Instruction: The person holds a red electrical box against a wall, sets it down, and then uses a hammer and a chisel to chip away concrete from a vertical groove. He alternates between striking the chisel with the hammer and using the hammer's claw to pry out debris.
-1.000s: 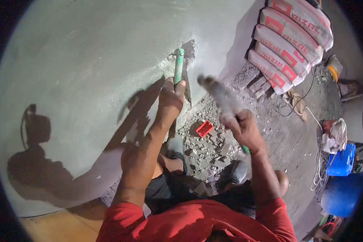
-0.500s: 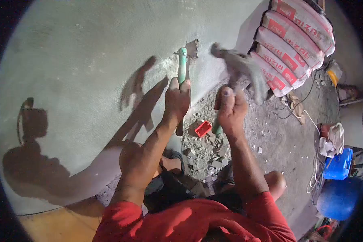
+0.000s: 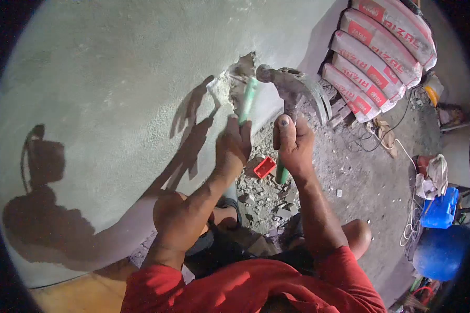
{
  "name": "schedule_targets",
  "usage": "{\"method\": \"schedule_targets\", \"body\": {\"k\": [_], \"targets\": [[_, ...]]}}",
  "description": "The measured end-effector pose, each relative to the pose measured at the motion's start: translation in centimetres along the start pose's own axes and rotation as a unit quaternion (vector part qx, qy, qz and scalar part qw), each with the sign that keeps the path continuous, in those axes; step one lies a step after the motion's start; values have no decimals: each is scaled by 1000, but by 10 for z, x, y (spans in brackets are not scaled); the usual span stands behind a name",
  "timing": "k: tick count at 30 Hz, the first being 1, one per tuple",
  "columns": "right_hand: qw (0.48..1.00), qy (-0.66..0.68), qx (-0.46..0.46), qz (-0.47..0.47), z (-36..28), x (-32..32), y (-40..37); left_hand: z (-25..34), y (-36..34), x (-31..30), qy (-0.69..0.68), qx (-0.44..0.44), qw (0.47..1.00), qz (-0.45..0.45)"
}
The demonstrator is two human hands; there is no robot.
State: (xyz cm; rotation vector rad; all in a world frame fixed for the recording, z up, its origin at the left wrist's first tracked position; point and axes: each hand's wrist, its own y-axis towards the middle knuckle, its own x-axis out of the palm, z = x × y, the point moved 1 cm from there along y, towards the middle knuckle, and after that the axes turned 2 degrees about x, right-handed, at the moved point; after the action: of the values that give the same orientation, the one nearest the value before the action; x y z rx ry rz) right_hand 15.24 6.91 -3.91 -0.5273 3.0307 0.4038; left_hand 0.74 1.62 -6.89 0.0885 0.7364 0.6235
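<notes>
My left hand [image 3: 235,143] is closed around a green chisel-like bar [image 3: 249,96]. Its upper end lies at a rough, broken-out hole [image 3: 240,68] in the plastered wall [image 3: 120,94]; I cannot make out the exact shape of its tip. A claw hammer [image 3: 300,86] is gripped in my right hand [image 3: 296,141], thumb along the handle. The striking face points left, just right of the bar's upper end and apart from it. Below my fist the hammer's green handle end [image 3: 282,175] shows. A small red open box [image 3: 265,167] sits on the rubble between my forearms.
Broken plaster and rubble [image 3: 261,203] cover the floor along the wall. Stacked bags [image 3: 376,62] stand at upper right. A cord [image 3: 404,151], a blue container [image 3: 439,208] and a round blue vessel [image 3: 441,253] are on the right. My bent knees flank the rubble.
The hammer, blurred earlier, now shows sharply and has come left, closer to the bar. The bar has tilted to the right, its upper end shifting right and down, uncovering more of the hole.
</notes>
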Motion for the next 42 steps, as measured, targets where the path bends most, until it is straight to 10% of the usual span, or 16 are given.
{"method": "schedule_targets", "body": {"k": [15,22,28,30,33,34,39,42], "targets": [[992,48,115,-20,39,-4,-46,11,13,-8,-200,-89,975,24],[982,-178,-69,-3,30,12,12,23,13,-9,-152,-66,985,35],[994,-38,103,20,-12,-12,6,-4,23,1,-224,-89,970,21],[997,60,-49,5,-19,-17,-3,-5,21,4,-233,-91,968,18],[931,-338,-137,24,42,3,11,-5,21,9,-197,-104,974,36],[964,-246,77,-66,36,14,25,6,17,1,-108,-58,991,45],[988,-97,116,13,68,-9,-4,-45,17,33,8,88,983,161],[989,-55,134,18,56,-18,-17,-37,1,24,-251,-127,959,-33]]}}
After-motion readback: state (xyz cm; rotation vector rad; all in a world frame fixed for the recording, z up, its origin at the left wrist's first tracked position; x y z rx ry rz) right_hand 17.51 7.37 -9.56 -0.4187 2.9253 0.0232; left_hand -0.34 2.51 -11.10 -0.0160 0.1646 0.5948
